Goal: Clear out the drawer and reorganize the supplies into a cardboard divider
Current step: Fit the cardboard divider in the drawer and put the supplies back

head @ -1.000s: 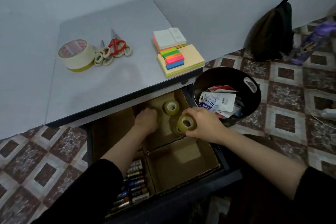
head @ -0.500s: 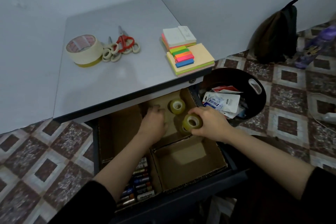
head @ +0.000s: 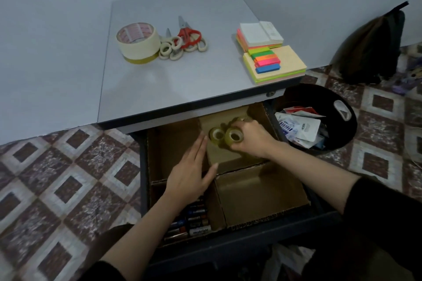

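The open drawer (head: 246, 243) holds a cardboard divider (head: 262, 196) with several compartments. In the far right compartment my right hand (head: 251, 138) grips a small clear tape roll (head: 233, 136), right beside a second roll (head: 216, 134); a third roll (head: 241, 119) peeks out behind my fingers. My left hand (head: 193, 172) lies flat with straight fingers on the divider's middle wall. Markers (head: 194, 223) fill the near left compartment, partly under my left forearm.
On the grey desk top (head: 182, 80) sit a wide masking tape roll (head: 138, 42), scissors (head: 185, 39) and stacks of sticky notes (head: 271, 52). A black bin (head: 328, 100) with packets stands right of the drawer. A dark bag (head: 372, 45) leans on the wall.
My right hand has moved its tape roll farther back, beside the other roll. My left hand has drawn back and flattened on the divider wall. The view has shifted closer.
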Demonstrator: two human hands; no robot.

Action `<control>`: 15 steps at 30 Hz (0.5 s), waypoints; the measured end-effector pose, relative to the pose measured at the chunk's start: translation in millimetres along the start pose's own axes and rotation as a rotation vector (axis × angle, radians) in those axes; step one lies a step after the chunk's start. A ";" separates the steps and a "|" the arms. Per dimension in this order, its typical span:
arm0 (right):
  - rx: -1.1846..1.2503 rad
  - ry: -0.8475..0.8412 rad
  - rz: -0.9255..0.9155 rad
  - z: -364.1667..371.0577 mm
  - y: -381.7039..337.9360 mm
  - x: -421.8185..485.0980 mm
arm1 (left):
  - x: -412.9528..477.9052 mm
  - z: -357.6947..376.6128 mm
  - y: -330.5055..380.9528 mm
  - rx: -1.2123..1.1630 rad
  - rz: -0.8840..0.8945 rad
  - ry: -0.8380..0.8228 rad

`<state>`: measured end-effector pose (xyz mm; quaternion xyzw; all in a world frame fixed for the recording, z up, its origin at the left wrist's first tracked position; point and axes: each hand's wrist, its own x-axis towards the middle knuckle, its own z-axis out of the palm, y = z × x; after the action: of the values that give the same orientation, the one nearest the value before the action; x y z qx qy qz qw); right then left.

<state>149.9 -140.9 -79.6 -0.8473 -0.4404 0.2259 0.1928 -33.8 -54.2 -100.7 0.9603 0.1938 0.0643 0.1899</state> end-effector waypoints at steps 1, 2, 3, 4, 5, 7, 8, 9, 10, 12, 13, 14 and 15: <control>0.000 0.001 -0.001 5.6 -1.8 4.9 | 0.3 0.9 0.3 0.016 -0.012 -0.009; -0.003 0.005 0.000 10.8 -3.9 9.7 | 0.6 1.4 1.0 0.030 -0.021 -0.013; -0.010 0.009 0.009 15.1 -6.9 14.2 | 1.0 2.5 1.3 0.041 -0.024 -0.014; -0.024 0.019 0.017 18.5 -10.0 18.4 | 1.1 3.2 1.8 0.048 -0.023 -0.013; -0.043 0.032 0.024 20.6 -13.4 22.5 | 1.5 3.7 2.0 0.052 -0.017 -0.015; -0.081 0.058 0.026 23.8 -19.0 30.0 | 1.8 3.6 1.9 0.062 -0.009 -0.029; -0.094 0.066 0.027 25.4 -21.1 33.0 | 1.9 3.3 2.1 0.064 -0.013 -0.042; -0.106 0.067 0.031 27.3 -22.8 36.0 | 2.0 3.0 2.4 0.064 -0.022 -0.059; -0.115 0.061 0.036 29.8 -24.0 38.6 | 2.4 2.1 3.3 0.062 -0.034 -0.074; -0.113 0.040 0.055 34.5 -25.1 42.8 | 3.0 0.6 4.8 0.062 -0.048 -0.100; -0.105 0.037 0.060 36.1 -25.5 44.3 | 3.2 0.3 4.9 0.066 -0.053 -0.111; -0.099 0.034 0.064 36.8 -25.4 45.5 | 3.4 0.0 5.1 0.071 -0.056 -0.119; -0.090 0.032 0.067 36.5 -25.1 46.1 | 3.6 0.3 4.8 0.078 -0.058 -0.123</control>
<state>136.7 -84.3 -106.3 -0.8728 -0.4186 0.1985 0.1537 -28.8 -56.9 -98.9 0.9631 0.2120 -0.0082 0.1658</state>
